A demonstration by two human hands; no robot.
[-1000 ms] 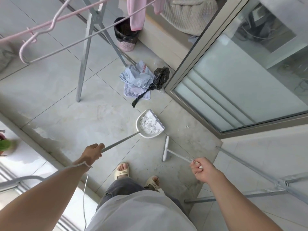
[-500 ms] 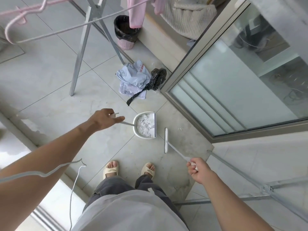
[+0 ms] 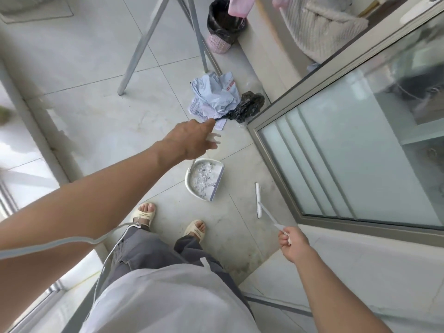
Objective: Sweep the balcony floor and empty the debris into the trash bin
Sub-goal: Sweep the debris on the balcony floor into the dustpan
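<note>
Fingers [image 3: 213, 137] of the left hand [image 3: 189, 138] are loosely spread and hold nothing; they reach forward over the floor [image 3: 96, 111] toward the crumpled paper [image 3: 212, 99] and the black bag [image 3: 249, 106] lying against the door frame [image 3: 288, 102]. Half a second ago this hand was at the handle of the dustpan [image 3: 205, 181]; now it has let go and moved past the pan. The handle itself cannot be made out in this view. The pan sits on the tiles just ahead of the sandalled feet, filled with pale scraps, its flat lip turned toward the broom [image 3: 258, 200].

The right hand [image 3: 292, 241] is closed around the thin broom handle, and the head rests on the floor beside the glass door, near the pan but apart from it, much as it did a second ago.

My reading: sweeping of the fine debris looks largely done, since the scraps are gathered in the pan. The release suggests the person means to pick up the larger litter by hand, as paper and bag are too bulky to sweep in. The bin [image 3: 223, 25], lined in black, stands farther along the wall beyond the drying-rack legs [image 3: 134, 54], well apart from the pan, so emptying is not yet done. The loaded pan, left standing free, could be kicked and spill.
</note>
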